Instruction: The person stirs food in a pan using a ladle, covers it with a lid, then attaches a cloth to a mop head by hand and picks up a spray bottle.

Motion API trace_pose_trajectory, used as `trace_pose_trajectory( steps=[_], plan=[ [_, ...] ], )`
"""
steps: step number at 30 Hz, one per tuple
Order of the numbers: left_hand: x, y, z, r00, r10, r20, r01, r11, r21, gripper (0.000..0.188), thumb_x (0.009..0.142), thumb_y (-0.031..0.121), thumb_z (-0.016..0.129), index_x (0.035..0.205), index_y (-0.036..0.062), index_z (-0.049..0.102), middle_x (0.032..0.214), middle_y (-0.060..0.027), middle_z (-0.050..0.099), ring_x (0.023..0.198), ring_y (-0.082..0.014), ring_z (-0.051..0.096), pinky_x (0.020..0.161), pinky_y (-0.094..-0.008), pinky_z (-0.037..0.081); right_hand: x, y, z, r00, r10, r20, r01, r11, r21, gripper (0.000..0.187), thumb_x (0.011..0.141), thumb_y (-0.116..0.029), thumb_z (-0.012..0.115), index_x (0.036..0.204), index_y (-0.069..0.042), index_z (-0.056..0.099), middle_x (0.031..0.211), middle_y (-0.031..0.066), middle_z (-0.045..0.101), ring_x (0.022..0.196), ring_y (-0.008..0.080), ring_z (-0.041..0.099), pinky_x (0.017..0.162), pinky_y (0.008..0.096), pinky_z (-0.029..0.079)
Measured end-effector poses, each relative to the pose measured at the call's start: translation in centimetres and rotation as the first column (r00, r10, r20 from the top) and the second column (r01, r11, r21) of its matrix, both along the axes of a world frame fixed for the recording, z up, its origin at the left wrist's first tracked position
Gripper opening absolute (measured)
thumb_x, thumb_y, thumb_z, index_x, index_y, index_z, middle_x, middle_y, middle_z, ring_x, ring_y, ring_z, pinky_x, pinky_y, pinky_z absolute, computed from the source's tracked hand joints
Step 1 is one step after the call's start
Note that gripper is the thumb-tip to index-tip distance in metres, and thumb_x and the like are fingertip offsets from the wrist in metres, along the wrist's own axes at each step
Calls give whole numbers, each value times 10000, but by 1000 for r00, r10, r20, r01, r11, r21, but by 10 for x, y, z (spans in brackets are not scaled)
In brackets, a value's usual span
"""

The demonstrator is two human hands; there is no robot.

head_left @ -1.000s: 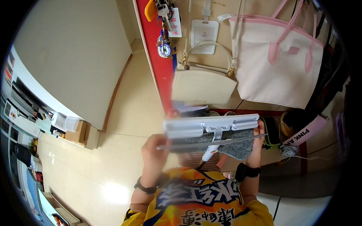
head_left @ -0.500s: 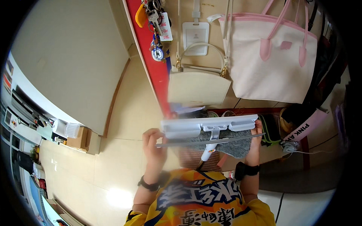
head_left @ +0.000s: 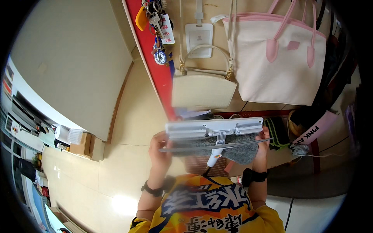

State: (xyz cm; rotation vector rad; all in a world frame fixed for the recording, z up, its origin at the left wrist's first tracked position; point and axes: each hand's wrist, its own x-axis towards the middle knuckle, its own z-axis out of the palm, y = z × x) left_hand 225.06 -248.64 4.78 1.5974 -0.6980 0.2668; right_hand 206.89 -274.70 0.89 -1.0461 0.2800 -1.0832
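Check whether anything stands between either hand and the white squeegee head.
Nothing visible does: the left hand is at the left end of the white squeegee head, the right hand at its right end. The gray strip spans to both hands without barring them.

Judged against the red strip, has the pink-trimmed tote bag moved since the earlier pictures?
No: the pink-trimmed tote bag hangs in the same place relative to the red strip; the view itself has shifted.
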Motion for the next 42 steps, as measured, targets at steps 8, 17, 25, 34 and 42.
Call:
trace_pose_trajectory(
  steps=[8,17,25,34,42],
  plan=[
    [2,1,3,992,-85,-92,79,995,-69,163,706,-71,517,830,13,455,896,-86,512,705,-109,521,564,-210,445,-5,-15,-8,983,-66,-171,52,995,-82,325,637,-15,631,905,-76,458,881,20,460,823,125,457,724,259,393],
    [0,1,5,965,-192,-177,168,975,-143,175,757,-49,468,881,33,375,905,-83,482,823,-119,487,647,-212,421,-1,-22,-1,975,-68,-210,26,980,-197,295,631,-33,641,847,-79,446,872,20,438,828,120,442,730,252,373],
    [-1,4,2,976,-157,-151,147,986,-76,248,757,-46,461,975,33,373,960,-106,476,816,-148,516,611,-209,442,0,-14,18,965,-158,-208,70,924,-377,292,698,-28,593,949,-63,449,927,31,469,857,118,459,759,242,363],
    [20,5,14,933,-242,265,230,970,77,334,619,-165,423,876,12,541,1201,-202,368,656,-147,531,487,-209,421,-4,-16,28,964,29,-266,-126,926,-357,243,763,-14,533,989,-58,455,955,39,489,859,116,469,758,232,365],
    [24,10,21,911,-356,210,346,935,81,297,619,-164,441,823,2,579,1204,-186,380,681,-155,543,560,-237,431,-2,-25,27,959,116,-257,-206,911,-357,194,746,-31,555,907,-68,455,874,26,476,828,124,458,736,237,357]
  ],
)
